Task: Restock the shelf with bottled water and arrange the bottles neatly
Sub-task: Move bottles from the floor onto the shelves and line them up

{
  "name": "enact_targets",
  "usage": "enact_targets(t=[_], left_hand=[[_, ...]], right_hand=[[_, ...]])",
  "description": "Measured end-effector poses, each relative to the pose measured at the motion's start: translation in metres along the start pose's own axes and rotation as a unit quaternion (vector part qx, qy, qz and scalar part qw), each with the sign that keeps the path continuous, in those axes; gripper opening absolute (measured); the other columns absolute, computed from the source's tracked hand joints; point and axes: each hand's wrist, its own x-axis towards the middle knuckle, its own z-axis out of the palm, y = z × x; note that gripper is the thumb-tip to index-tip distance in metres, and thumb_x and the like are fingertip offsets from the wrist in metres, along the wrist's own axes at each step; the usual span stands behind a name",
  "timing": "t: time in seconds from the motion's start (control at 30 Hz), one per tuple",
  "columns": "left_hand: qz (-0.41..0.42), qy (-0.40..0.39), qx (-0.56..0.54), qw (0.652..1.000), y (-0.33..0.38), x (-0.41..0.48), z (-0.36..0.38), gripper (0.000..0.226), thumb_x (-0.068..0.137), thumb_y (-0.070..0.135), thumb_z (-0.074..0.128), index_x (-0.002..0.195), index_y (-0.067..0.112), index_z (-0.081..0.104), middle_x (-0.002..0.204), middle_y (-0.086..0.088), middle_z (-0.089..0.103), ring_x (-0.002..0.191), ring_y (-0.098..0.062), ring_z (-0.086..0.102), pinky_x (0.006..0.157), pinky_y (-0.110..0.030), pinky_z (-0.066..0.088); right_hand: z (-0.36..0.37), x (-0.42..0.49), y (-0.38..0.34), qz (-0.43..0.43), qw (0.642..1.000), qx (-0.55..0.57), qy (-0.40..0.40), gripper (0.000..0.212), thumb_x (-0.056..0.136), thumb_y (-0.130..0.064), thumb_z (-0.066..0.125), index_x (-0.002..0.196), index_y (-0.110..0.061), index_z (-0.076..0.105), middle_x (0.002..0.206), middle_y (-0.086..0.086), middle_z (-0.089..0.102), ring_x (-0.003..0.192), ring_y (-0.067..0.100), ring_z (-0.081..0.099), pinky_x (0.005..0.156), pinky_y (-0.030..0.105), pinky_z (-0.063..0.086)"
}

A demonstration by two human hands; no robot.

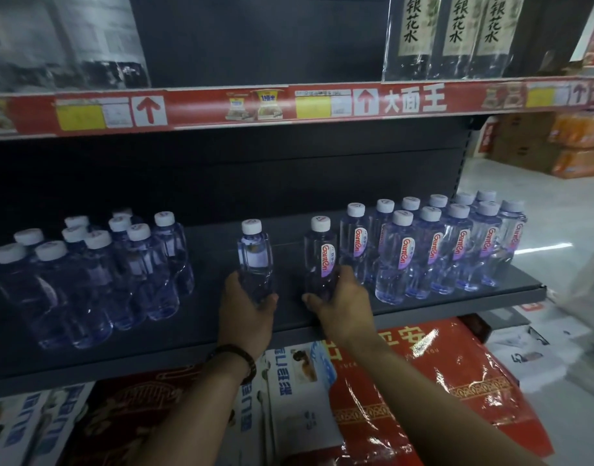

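Head view: 2 bottles stand upright mid-shelf, the left bottle (255, 260) gripped low by the left hand (247, 307), the right bottle (321, 260) by the right hand (342, 304), fingers curled round each base. Placing looks to be in hand. Next, both likely need sliding toward the tidy row (440, 250) at 3 o'clock, labels forward. A looser cluster (97, 274) sits at 9 o'clock on the dark shelf (204, 334). A red price strip (194, 109) runs at 12 o'clock, and pale floor (544, 240) shows past 3 o'clock.

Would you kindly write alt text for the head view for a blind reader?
The left hand grips one water bottle and the right hand another bottle, both upright in the shelf gap between a left cluster and right rows.
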Motion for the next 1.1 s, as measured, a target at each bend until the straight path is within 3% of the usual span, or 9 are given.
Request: enact_targets(t=[0.07,0.13,0.23,0.33,0.43,0.53,0.63,0.77,1.1], left_hand=[[-0.020,0.067,0.024,0.997,0.006,-0.007,0.001,0.071,0.087,0.024,0.082,0.143,0.014,0.040,0.141,-0.010,0.048,0.124,-0.028,0.055,0.106,-0.041,0.049],[0.033,0.135,0.066,0.988,0.017,-0.018,0.004,0.055,0.086,0.022,0.080,0.129,0.013,0.047,0.129,-0.009,0.049,0.116,-0.028,0.053,0.093,-0.034,0.047],[0.133,0.017,0.054,0.990,0.038,-0.040,0.024,0.029,0.097,0.022,0.069,0.122,0.026,0.057,0.113,0.012,0.054,0.101,-0.006,0.060,0.075,-0.013,0.046],[0.102,-0.100,-0.030,0.989,0.049,-0.048,0.051,0.038,0.106,0.028,0.056,0.143,0.037,0.051,0.132,0.019,0.053,0.116,0.003,0.058,0.087,-0.011,0.048],[0.061,-0.097,-0.078,0.990,0.048,-0.039,0.063,0.042,0.109,0.030,0.051,0.149,0.037,0.047,0.136,0.016,0.056,0.118,-0.001,0.058,0.097,-0.023,0.050],[0.007,-0.098,-0.076,0.992,0.041,-0.023,0.066,0.048,0.108,0.029,0.052,0.155,0.033,0.041,0.133,0.008,0.061,0.114,-0.010,0.061,0.098,-0.034,0.051],[0.017,-0.116,-0.053,0.992,0.038,-0.018,0.074,0.043,0.108,0.027,0.053,0.150,0.035,0.049,0.132,0.001,0.059,0.110,-0.010,0.062,0.095,-0.032,0.051],[0.035,-0.110,-0.067,0.991,0.037,-0.021,0.089,0.038,0.104,0.029,0.061,0.140,0.038,0.056,0.125,0.010,0.068,0.111,-0.012,0.068,0.099,-0.045,0.058],[0.019,-0.151,-0.118,0.981,0.053,-0.026,0.117,0.036,0.105,0.023,0.059,0.139,0.037,0.059,0.122,0.011,0.072,0.103,-0.006,0.071,0.092,-0.037,0.061]], right_hand=[[0.001,-0.003,-0.001,0.001,0.999,-0.037,0.023,0.062,0.083,-0.041,0.087,0.128,-0.023,0.048,0.127,0.001,0.064,0.119,0.022,0.061,0.101,0.045,0.057],[0.001,-0.007,-0.002,0.001,0.998,-0.054,0.041,0.061,0.086,-0.039,0.085,0.130,-0.019,0.048,0.130,0.004,0.063,0.122,0.024,0.059,0.101,0.042,0.055],[0.000,-0.010,0.001,0.010,0.997,-0.040,0.060,0.058,0.090,-0.029,0.082,0.135,-0.016,0.047,0.132,0.008,0.061,0.122,0.026,0.060,0.099,0.038,0.054],[-0.002,-0.012,0.004,-0.005,0.998,-0.021,0.062,0.053,0.093,-0.026,0.078,0.137,-0.018,0.049,0.130,0.006,0.063,0.116,0.024,0.064,0.096,0.038,0.059],[-0.012,-0.013,0.010,-0.009,0.999,0.026,0.043,0.050,0.094,-0.036,0.074,0.137,-0.026,0.050,0.124,-0.003,0.068,0.112,0.015,0.067,0.093,0.041,0.062],[-0.023,-0.017,0.013,-0.019,0.999,0.034,0.005,0.049,0.091,-0.020,0.072,0.134,-0.031,0.051,0.123,-0.005,0.068,0.114,0.014,0.067,0.095,0.042,0.062],[-0.032,-0.022,0.014,-0.029,0.999,0.028,-0.027,0.059,0.086,-0.015,0.068,0.139,-0.036,0.052,0.129,-0.005,0.066,0.120,0.016,0.065,0.100,0.043,0.060],[-0.039,-0.024,0.014,-0.023,0.999,0.032,0.000,0.042,0.088,-0.028,0.063,0.129,-0.037,0.061,0.121,-0.003,0.062,0.110,0.017,0.065,0.097,0.041,0.060],[-0.056,-0.032,0.025,0.028,0.991,0.109,0.078,0.049,0.087,-0.028,0.056,0.135,-0.036,0.059,0.116,-0.005,0.071,0.089,0.011,0.074,0.081,0.045,0.065]])
